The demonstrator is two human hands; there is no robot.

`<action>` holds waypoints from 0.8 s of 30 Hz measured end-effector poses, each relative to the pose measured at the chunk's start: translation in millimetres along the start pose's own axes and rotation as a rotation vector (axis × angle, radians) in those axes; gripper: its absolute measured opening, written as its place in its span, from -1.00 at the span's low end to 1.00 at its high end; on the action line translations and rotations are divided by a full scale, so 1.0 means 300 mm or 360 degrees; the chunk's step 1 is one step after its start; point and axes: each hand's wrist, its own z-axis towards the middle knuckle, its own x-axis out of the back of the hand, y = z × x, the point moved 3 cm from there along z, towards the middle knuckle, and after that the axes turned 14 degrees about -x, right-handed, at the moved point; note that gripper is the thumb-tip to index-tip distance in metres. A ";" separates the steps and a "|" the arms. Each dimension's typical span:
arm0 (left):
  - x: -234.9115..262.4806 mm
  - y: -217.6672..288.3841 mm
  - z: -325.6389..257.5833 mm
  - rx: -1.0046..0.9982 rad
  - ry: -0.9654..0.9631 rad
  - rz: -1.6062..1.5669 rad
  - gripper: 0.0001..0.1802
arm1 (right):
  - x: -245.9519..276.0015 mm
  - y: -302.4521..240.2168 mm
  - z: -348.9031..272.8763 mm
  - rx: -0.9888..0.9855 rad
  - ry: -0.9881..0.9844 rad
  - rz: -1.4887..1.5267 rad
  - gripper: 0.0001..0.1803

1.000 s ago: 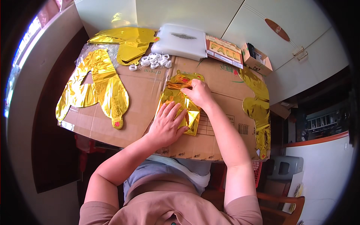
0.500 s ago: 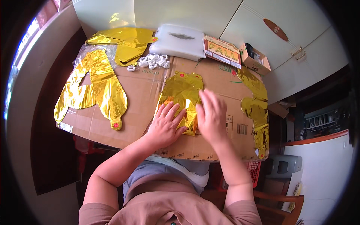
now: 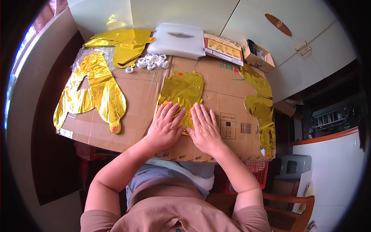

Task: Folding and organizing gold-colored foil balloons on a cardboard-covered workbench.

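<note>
A folded gold foil balloon (image 3: 181, 88) lies flat on the cardboard-covered table in front of me, small red marks at its far corners. My left hand (image 3: 166, 123) rests on its near left part, fingers stretched out. Beside it my right hand (image 3: 204, 127) lies flat on the near right edge, fingers extended and slightly apart. The two thumbs come close together and hide part of the foil's near end. To the left lies a gold letter-A foil balloon (image 3: 110, 91), spread out. Another curvy gold foil balloon (image 3: 258, 101) stretches along the right side.
At the back are stacked gold foil balloons (image 3: 129, 42), white ribbon rolls (image 3: 151, 62), a pile of clear plastic bags (image 3: 176, 43), a printed flat package (image 3: 223, 48) and a small open box (image 3: 258, 57). Cardboard (image 3: 228, 91) covers the table; a wooden chair (image 3: 305, 210) stands at right.
My right hand has come down from above the foil's right edge and now lies flat on its near part. My left hand stays on the foil. The view has shifted slightly.
</note>
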 end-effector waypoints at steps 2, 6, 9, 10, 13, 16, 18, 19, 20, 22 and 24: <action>0.000 0.004 0.002 0.0002 -0.0008 0.0002 -0.35 | -0.001 0.008 0.004 0.0000 -0.0027 0.0009 -0.20; 0.002 0.005 0.001 -0.0004 0.0002 0.0009 -0.34 | 0.037 0.032 0.012 -0.0007 0.0129 0.0263 -0.29; 0.005 0.006 0.000 0.0020 -0.0029 0.0006 -0.34 | 0.093 0.072 0.024 -0.0110 0.0504 0.0605 -0.54; 0.007 0.006 0.000 0.0031 -0.0047 0.0001 -0.34 | 0.094 0.098 0.031 -0.0368 0.0320 0.0797 -0.61; 0.014 0.009 0.003 0.0052 -0.0058 -0.0012 -0.32 | 0.083 0.138 0.072 -0.0701 0.0016 0.1233 -0.74; 0.015 0.005 0.007 0.0049 -0.0041 -0.0035 -0.31 | 0.064 0.147 0.123 -0.0979 -0.0522 0.1570 -0.77; 0.011 0.008 0.008 0.0044 -0.0026 -0.0058 -0.31 | 0.073 0.135 0.148 -0.1035 -0.0678 0.1586 -0.79; 0.010 0.008 0.005 0.0047 -0.0020 -0.0066 -0.31 | 0.074 0.129 0.160 -0.1058 -0.0762 0.1594 -0.80; 0.010 0.007 0.004 0.0046 -0.0018 -0.0060 -0.31 | 0.074 0.128 0.173 -0.1063 -0.0778 0.1610 -0.80; 0.009 0.004 0.002 0.0041 -0.0014 -0.0050 -0.30 | 0.074 0.130 0.198 -0.1075 -0.0806 0.1639 -0.81; 0.008 0.003 -0.001 0.0038 -0.0006 -0.0047 -0.30 | 0.062 0.139 0.218 -0.1076 -0.0866 0.1615 -0.81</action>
